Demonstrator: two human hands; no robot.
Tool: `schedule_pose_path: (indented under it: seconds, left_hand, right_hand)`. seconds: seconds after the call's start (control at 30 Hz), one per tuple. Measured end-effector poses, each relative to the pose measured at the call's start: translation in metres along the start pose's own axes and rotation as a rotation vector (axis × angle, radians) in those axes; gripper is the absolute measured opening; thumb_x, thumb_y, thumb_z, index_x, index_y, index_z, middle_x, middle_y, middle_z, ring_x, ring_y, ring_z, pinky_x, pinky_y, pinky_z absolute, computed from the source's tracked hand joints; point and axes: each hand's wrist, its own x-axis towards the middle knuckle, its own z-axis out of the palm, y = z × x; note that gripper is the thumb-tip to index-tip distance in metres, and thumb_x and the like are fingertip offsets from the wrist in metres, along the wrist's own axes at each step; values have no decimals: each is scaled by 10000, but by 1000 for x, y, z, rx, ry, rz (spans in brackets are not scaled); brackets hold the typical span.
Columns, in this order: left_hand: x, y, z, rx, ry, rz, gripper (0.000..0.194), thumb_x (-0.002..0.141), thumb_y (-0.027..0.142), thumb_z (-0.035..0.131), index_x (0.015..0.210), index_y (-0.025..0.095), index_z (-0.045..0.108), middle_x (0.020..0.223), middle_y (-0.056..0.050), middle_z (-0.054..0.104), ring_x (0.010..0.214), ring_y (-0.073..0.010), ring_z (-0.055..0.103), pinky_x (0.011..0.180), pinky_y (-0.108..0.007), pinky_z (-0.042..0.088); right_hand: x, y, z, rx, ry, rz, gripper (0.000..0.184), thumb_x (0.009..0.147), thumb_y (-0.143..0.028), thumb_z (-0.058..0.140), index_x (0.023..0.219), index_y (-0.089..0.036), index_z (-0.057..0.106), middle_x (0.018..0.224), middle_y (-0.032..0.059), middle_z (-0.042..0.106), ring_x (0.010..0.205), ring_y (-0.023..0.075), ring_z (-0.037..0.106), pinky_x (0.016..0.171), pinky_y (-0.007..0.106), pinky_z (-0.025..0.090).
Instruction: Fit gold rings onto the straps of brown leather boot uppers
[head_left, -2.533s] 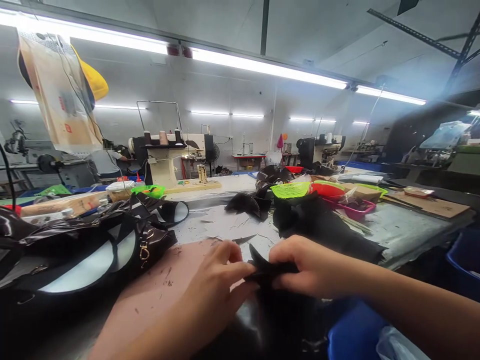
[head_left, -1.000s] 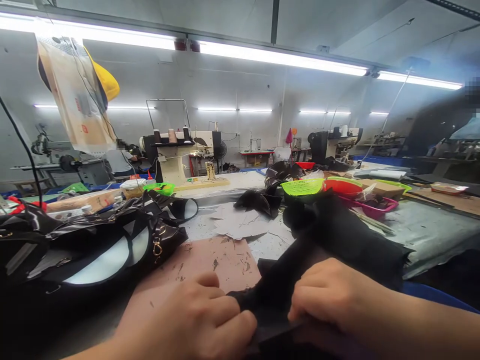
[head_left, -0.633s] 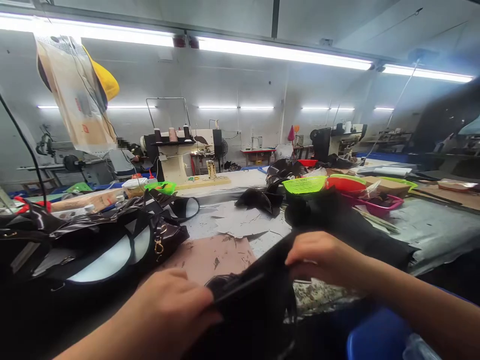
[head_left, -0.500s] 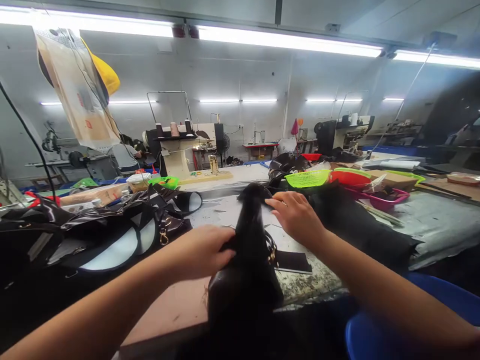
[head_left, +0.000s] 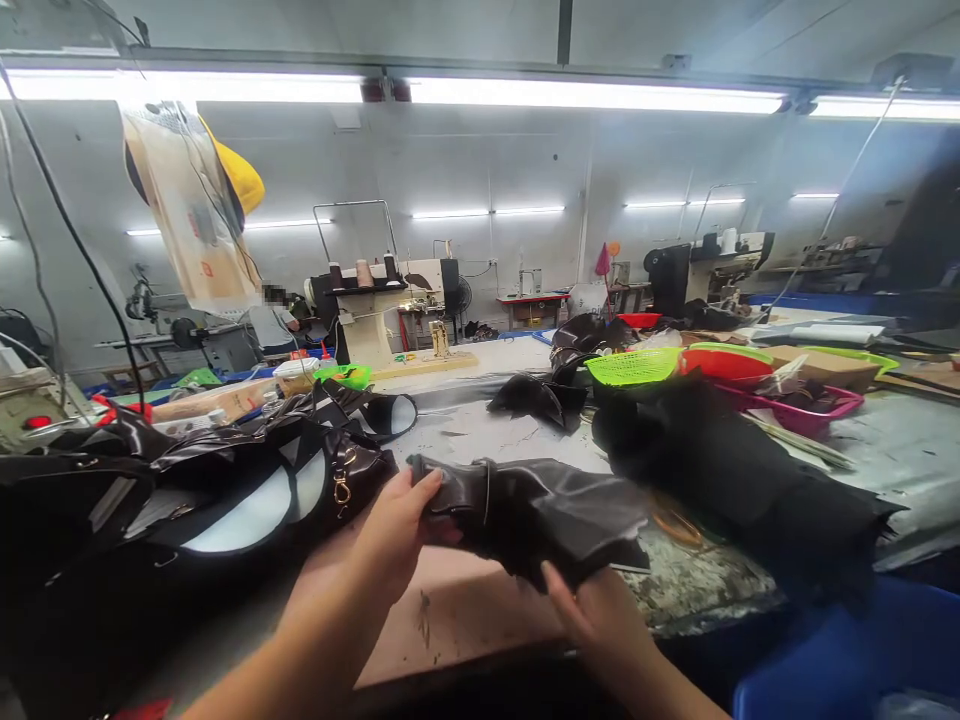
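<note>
A glossy black leather bag piece (head_left: 525, 505) lies sideways across my front, above the pinkish board (head_left: 465, 600) on the bench. My left hand (head_left: 401, 525) grips its left end, thumb on top. At its lower right edge, my right hand (head_left: 600, 610) holds on with the thumb showing; the leather hides the other fingers. A seam or narrow strap crosses the piece near my left hand. To the left are heaped black leather bags (head_left: 247, 490) with pale linings and a gold-coloured clasp (head_left: 343, 485).
Black sheet material (head_left: 720, 470) drapes over the bench at right, above a blue tub (head_left: 847, 650). Behind it stand a green basket (head_left: 634, 367), a red basket (head_left: 724, 365) and a magenta basket (head_left: 821, 410). A sewing machine (head_left: 375, 320) stands farther back.
The leather bag piece has gone from upright between my hands to lying sideways. My right hand has dropped to its lower edge, and my left hand has shifted left along with its end.
</note>
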Motion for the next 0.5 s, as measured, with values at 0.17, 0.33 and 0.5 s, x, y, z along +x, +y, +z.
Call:
schedule_pose_path:
  seconds: [0.17, 0.33, 0.5]
  left_hand:
    - [-11, -34, -37, -171, 2, -183, 123, 666, 154, 668, 679, 118, 551, 511, 37, 530, 382, -45, 440, 303, -113, 306]
    - [-17, -72, -73, -233, 112, -256, 103, 702, 184, 671, 734, 121, 596, 562, 8, 600, 427, -64, 511, 343, -128, 340]
    - [-10, -116, -95, -179, 27, -336, 279, 787, 381, 557, 902, 136, 625, 798, -90, 704, 818, -201, 648, 744, -282, 480]
  right_hand:
    - [30, 1, -23, 423, 246, 337, 436, 837, -478, 418, 1034, -124, 582, 868, 108, 681, 810, 279, 640, 707, 387, 513]
    - [46, 22, -2, 731, 53, 452, 408, 757, -518, 508, 900, -150, 612, 619, 30, 624, 566, 206, 595, 531, 325, 483]
    - [55, 68, 30, 381, 7, 435, 373, 805, -422, 439, 1002, -155, 610, 787, 64, 622, 704, 193, 612, 635, 325, 492]
